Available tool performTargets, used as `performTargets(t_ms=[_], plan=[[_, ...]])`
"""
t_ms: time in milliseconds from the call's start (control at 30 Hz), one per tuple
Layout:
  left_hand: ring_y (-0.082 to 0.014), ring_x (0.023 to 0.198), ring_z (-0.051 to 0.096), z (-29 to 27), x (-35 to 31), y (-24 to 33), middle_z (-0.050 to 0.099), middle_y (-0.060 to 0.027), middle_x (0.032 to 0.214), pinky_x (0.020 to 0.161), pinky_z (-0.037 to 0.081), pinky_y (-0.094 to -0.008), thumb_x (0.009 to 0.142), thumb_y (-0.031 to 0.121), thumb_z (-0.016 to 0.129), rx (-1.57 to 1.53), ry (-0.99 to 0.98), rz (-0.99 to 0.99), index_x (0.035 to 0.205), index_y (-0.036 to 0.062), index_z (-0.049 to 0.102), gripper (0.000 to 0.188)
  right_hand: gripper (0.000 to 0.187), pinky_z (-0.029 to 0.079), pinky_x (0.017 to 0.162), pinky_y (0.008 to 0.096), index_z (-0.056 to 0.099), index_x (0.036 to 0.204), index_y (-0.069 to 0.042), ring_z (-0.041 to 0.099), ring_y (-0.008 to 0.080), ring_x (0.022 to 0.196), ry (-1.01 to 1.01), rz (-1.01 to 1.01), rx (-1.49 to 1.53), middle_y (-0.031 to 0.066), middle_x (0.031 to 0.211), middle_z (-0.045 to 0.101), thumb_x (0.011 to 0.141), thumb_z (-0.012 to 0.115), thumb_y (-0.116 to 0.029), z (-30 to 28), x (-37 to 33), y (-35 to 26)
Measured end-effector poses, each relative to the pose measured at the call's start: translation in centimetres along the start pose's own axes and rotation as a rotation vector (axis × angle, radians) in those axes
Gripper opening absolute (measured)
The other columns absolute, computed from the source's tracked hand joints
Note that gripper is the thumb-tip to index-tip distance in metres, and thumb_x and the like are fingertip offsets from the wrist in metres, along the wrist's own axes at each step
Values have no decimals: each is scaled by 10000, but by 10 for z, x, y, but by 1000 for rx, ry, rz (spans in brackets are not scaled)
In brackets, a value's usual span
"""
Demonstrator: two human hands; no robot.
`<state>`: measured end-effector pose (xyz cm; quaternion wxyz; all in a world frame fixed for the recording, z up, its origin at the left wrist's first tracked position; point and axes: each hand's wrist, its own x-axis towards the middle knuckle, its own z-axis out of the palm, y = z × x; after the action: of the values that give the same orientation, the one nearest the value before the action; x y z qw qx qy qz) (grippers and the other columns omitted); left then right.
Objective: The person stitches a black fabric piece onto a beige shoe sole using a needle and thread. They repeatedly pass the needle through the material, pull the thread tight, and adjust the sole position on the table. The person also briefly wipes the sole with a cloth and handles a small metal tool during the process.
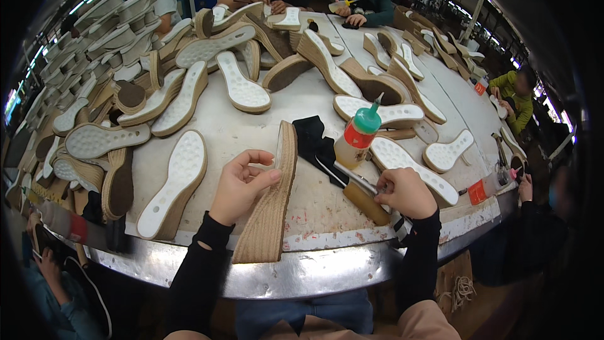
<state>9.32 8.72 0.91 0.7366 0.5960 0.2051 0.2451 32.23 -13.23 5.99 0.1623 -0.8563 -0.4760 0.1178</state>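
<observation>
A woven-sided wedge sole (277, 208) rests on its side near the table's front edge, its thick heel end toward me. My left hand (242, 182) is closed on its left side, thumb across the woven wall and fingers curled at the white face. My right hand (406, 192) pinches a slim silver metal tool (357, 179) whose exact kind I cannot make out. Just below that lies a tan, rounded handle (367, 206). Beyond the tool stands a bottle (357, 132) with a green nozzle cap and red label. A crumpled black cloth (313, 138) lies between sole and bottle.
Wedge soles with dimpled white tops (177, 179) are scattered across the pale table (314, 214), piled high at left. A metal rim (302, 277) edges the table before me. Another red-labelled bottle (483, 189) lies at right. Several co-workers sit around the table.
</observation>
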Motion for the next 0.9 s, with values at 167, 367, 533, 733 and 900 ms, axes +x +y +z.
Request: performTargets(t_ms=[167,367,533,733,900], plan=[[-68,868,562,-1,7,-12,626,-6,1034,754,446,-223,923,277,588,148,134,142,1086,40,612,289,211,481,575,276,650,873,44,623,173,612,209,-121,337,99,708,657,715,749,-55,3,4,-19],[-83,777,586,-9,13,-21,627,15,924,667,445,-220,905,314,633,55,228,160,1020,46,638,292,168,502,687,372,623,913,37,626,305,773,365,-487,326,168,849,624,780,665,-56,50,81,-62],[-84,752,587,-10,12,-20,633,1,894,655,446,-218,898,300,643,38,228,181,1004,36,642,284,224,478,796,472,572,935,53,582,418,879,212,-375,-30,255,903,598,795,641,-107,71,135,-85],[-82,716,586,-12,9,-8,639,-2,869,648,451,-216,883,263,667,12,302,290,990,22,642,265,132,486,686,294,571,973,27,621,162,750,626,-470,767,96,836,643,866,557,-49,25,137,-108],[-126,898,584,-4,-6,13,636,-54,1042,796,444,-264,789,242,759,39,266,503,1163,25,568,474,141,455,730,191,578,962,6,592,65,792,29,-542,1158,16,878,635,873,479,-38,-22,77,-133]])
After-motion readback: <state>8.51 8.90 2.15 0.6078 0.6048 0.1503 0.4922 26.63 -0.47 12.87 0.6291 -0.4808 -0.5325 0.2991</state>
